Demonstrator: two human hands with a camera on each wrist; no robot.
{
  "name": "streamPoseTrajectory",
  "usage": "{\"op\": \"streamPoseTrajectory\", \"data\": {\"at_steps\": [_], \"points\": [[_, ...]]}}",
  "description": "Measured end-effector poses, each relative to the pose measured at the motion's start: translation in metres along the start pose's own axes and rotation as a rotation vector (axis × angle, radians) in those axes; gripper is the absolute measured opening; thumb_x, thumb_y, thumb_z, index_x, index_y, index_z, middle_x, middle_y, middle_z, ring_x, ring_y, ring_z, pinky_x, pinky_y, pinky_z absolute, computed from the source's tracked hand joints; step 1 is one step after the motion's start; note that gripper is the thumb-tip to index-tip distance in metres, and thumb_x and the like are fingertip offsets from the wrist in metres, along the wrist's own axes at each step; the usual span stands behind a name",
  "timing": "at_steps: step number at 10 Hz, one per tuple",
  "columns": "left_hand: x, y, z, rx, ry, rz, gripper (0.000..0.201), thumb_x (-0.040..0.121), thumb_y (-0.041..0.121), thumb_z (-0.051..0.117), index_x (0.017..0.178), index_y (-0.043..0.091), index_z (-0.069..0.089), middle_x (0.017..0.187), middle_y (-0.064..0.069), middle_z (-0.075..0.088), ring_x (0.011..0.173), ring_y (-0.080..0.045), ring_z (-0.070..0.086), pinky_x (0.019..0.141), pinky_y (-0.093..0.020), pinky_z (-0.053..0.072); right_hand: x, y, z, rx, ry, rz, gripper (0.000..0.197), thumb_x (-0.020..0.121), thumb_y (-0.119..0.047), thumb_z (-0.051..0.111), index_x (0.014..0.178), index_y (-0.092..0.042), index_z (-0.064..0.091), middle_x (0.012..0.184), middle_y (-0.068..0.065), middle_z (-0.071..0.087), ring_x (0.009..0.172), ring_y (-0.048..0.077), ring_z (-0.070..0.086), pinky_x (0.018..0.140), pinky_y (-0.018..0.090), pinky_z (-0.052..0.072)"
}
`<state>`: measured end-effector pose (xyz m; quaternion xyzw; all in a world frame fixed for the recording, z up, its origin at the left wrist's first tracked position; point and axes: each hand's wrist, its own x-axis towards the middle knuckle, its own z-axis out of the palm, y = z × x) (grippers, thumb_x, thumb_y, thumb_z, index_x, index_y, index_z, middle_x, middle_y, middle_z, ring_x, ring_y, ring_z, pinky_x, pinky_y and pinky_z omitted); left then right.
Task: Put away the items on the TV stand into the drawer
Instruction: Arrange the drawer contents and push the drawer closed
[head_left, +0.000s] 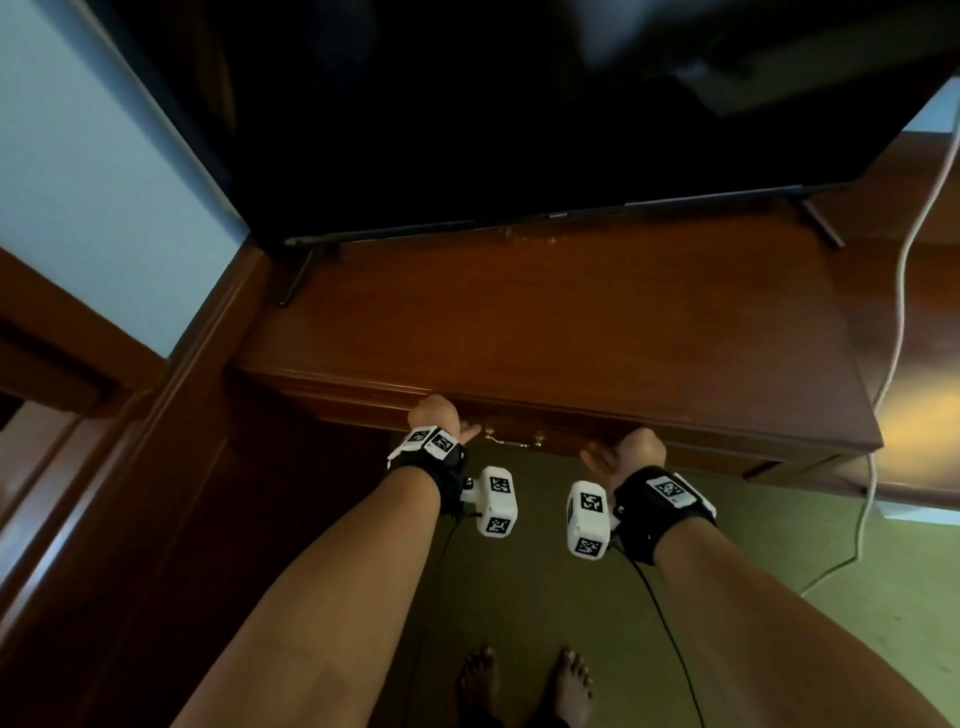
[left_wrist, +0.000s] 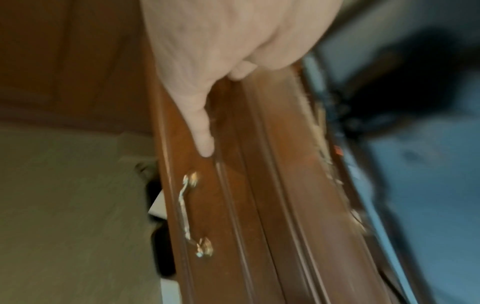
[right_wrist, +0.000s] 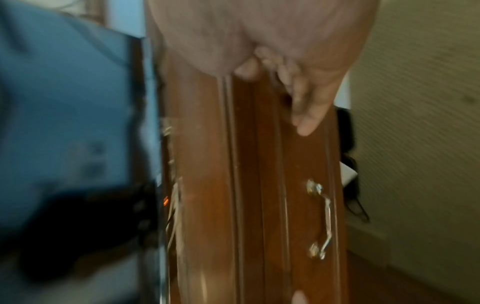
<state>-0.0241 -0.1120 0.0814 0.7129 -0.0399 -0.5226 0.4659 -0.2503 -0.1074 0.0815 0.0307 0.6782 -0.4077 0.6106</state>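
wood drawer front (head_left: 519, 428) sits flush under the tv stand top (head_left: 545, 322) at 6 o'clock of the tv (head_left: 493, 114), with no items visible on the stand. my left hand (head_left: 435, 414) and right hand (head_left: 631, 451) press on it either side of the brass handle (head_left: 514, 440), fingers laid fairly straight and gripping nothing. risk, as i judge it: uneven push from the two hands could rack the drawer in its runners and jam it, a thumb (left_wrist: 203, 131) near the top seam could be pinched, and the white cable (head_left: 901, 291) at 3 o'clock could snag a wrist.
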Motion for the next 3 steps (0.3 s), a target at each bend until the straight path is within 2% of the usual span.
{"op": "streamPoseTrajectory", "data": {"at_steps": [1, 2, 3], "points": [[-0.027, 0.013, -0.009, 0.189, 0.061, 0.098, 0.041, 0.109, 0.014, 0.038, 0.146, -0.003, 0.044, 0.128, -0.020, 0.062, 0.104, -0.037, 0.068, 0.078, -0.043, 0.062, -0.013, -0.012, -0.009, -0.216, 0.008, -0.142, 0.038, 0.101, -0.007, 0.045, 0.137, -0.002, 0.051, 0.113, 0.017, 0.059, 0.101, 0.032, 0.062, 0.082, 0.047, 0.058], [-0.066, 0.031, -0.013, 0.312, 0.069, 0.202, 0.048, 0.105, 0.013, 0.048, 0.153, 0.012, 0.042, 0.143, -0.012, 0.055, 0.092, -0.017, 0.058, 0.066, -0.025, 0.050, -0.047, -0.028, -0.020, -0.494, -0.047, -0.362, 0.049, 0.100, -0.011, 0.050, 0.148, -0.010, 0.044, 0.130, 0.014, 0.061, 0.097, 0.030, 0.064, 0.087, 0.046, 0.057], [-0.115, 0.038, -0.027, 0.424, -0.047, 0.428, 0.056, 0.106, 0.019, 0.049, 0.159, 0.020, 0.032, 0.164, -0.004, 0.033, 0.086, 0.002, 0.051, 0.063, -0.012, 0.041, -0.097, -0.034, -0.043, -0.710, -0.150, -0.626, 0.051, 0.103, -0.014, 0.051, 0.153, -0.018, 0.038, 0.125, 0.008, 0.067, 0.076, 0.020, 0.066, 0.064, 0.029, 0.056]]}}
